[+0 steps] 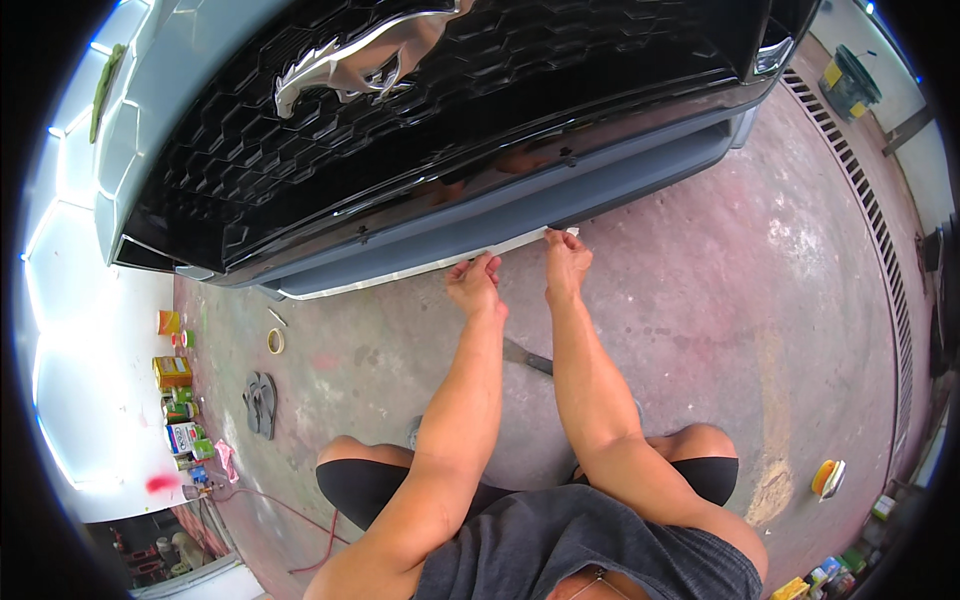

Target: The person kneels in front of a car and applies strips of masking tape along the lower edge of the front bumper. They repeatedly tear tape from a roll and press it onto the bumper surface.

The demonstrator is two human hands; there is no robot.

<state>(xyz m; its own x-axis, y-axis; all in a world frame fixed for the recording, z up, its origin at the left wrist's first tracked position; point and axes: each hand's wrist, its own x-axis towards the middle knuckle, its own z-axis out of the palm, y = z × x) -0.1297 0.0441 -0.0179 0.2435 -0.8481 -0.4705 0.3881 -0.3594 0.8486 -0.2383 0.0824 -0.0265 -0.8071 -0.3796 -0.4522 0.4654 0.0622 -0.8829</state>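
A strip of whitish masking tape [385,273] runs along the lower lip of a car's front bumper [610,180], from its left end to about the middle. My left hand [474,284] is at the tape's lower edge, fingers curled together on it. A little to the right, my right hand [567,262] pinches the tape near where the strip ends; a small pale bit shows beside its fingers. Right of there, the dark lip edge shows no tape. Above the lip is the glossy black grille [520,90] with a silver horse emblem [365,55].
A tape roll [276,341] and grey flip-flops [260,405] lie on the concrete floor at left. Paint cans [172,372] line the left wall, near a red hose [330,540]. At right are a floor drain grate [860,185], a dark bucket [848,82] and a yellow-and-white brush-like block [828,478].
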